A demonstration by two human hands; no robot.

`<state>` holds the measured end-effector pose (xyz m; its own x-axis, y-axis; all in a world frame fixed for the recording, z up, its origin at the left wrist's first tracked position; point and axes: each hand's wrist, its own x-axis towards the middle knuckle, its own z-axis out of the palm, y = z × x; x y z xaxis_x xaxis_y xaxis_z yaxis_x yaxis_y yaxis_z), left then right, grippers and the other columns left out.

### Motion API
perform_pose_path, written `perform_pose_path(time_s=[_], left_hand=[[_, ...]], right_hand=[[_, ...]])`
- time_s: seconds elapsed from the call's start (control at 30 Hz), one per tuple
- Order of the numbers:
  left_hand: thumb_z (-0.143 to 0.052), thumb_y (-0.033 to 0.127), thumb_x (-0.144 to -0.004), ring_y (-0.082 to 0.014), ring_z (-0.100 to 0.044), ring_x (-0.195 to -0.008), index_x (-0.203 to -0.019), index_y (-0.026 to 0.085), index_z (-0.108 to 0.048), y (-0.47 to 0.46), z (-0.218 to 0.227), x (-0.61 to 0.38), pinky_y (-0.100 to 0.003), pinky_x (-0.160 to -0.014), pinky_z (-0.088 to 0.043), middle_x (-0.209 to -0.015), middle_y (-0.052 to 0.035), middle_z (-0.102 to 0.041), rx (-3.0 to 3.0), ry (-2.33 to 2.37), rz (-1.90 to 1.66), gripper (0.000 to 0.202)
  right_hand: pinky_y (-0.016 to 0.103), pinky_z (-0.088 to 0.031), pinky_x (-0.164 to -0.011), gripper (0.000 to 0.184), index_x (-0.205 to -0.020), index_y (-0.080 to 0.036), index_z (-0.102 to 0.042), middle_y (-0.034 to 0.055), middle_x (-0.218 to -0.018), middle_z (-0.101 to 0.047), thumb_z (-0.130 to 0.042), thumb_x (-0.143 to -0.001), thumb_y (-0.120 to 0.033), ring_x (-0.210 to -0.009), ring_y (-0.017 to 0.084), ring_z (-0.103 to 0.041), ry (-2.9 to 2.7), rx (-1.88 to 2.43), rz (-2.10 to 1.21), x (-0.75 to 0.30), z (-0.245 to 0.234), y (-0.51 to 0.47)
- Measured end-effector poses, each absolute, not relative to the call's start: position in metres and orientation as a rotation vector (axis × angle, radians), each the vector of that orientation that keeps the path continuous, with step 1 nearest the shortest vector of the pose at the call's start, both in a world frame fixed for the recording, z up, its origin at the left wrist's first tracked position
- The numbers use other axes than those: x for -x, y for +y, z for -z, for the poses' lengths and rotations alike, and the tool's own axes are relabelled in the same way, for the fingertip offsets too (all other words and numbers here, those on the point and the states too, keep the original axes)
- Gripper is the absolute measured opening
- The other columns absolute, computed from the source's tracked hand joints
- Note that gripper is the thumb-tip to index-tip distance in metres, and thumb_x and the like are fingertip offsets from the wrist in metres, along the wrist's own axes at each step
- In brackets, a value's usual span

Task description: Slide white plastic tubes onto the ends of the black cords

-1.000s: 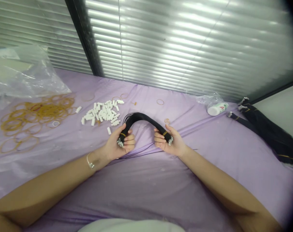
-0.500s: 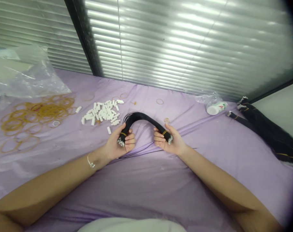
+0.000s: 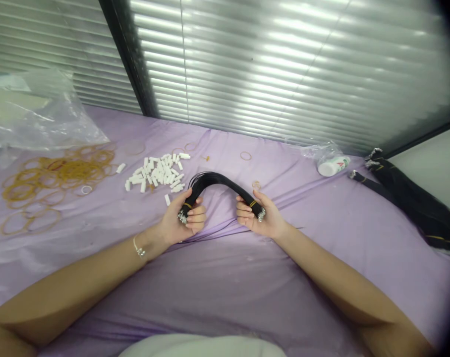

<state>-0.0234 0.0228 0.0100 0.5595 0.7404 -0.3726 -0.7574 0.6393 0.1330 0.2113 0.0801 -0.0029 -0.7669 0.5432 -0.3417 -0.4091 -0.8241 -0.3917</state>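
A bundle of black wires (image 3: 213, 178) with silvery metal tips arches between my two hands. My left hand (image 3: 180, 218) is closed around its left end, close to a yellow rubber band that ties it. Around the other end, beside a second rubber band, the fingers of my right hand (image 3: 261, 214) are wrapped. Both tip clusters point down toward me. A few loose black wires (image 3: 225, 232) lie on the purple cloth (image 3: 225, 282) beneath my hands. Just beyond my left hand is a heap of small white plastic pieces (image 3: 160, 171).
Many yellow rubber bands (image 3: 72, 168) spread at the left, in front of a clear plastic bag (image 3: 42, 114). A white bottle (image 3: 332, 166) lies at the back right, near more black wire bundles (image 3: 414, 198). Blinds behind glass (image 3: 247, 59) border the table's far side.
My left hand has shifted slightly left with its end of the wire bundle. My right hand has stayed practically still.
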Motion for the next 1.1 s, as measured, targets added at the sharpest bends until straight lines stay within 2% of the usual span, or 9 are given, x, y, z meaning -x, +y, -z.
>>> perform_pose_path(time_s=[0.23, 0.5, 0.77, 1.1], left_hand=[[-0.028, 0.042, -0.093, -0.006, -0.033, -0.037, -0.07, 0.015, -0.044, 0.022, -0.008, 0.025, -0.014, -0.034, -0.023, -0.05, 0.0065, -0.023, 0.044, 0.416, -0.878, 0.038], [-0.034, 0.039, -0.092, -0.0078, -0.036, -0.043, -0.073, 0.015, -0.046, 0.021, -0.007, 0.021, -0.019, -0.04, -0.031, -0.053, 0.0048, -0.028, 0.038, 0.405, -0.909, 0.033], [-0.035, 0.038, -0.092, -0.0069, -0.033, -0.042, -0.072, 0.015, -0.045, 0.022, -0.008, 0.019, -0.018, -0.04, -0.03, -0.053, 0.0056, -0.025, 0.018, 0.427, -0.92, 0.033], [-0.045, 0.039, -0.09, -0.0067, -0.037, -0.046, -0.073, 0.015, -0.048, 0.02, -0.009, 0.009, -0.017, -0.046, -0.036, -0.054, 0.0049, -0.034, -0.148, 0.579, -0.959, 0.03]], right_hand=[[0.021, -0.034, -0.053, 0.033, -0.091, -0.011, -0.055, -0.0041, -0.062, -0.03, -0.041, -0.089, -0.041, -0.051, 0.006, -0.03, -0.408, 0.614, -2.515, -0.211, 0.003, 0.08], [0.021, -0.034, -0.053, 0.033, -0.09, -0.011, -0.056, -0.0041, -0.062, -0.03, -0.039, -0.09, -0.04, -0.051, 0.007, -0.03, -0.406, 0.632, -2.508, -0.21, 0.001, 0.08], [0.021, -0.035, -0.053, 0.033, -0.09, -0.011, -0.056, -0.0042, -0.062, -0.03, -0.038, -0.09, -0.039, -0.051, 0.007, -0.029, -0.434, 0.656, -2.496, -0.21, 0.001, 0.079], [0.022, -0.034, -0.053, 0.026, -0.089, -0.014, -0.054, -0.0051, -0.062, -0.029, -0.049, -0.085, -0.039, -0.051, 0.007, -0.03, -0.683, 0.708, -2.413, -0.209, 0.002, 0.078]])
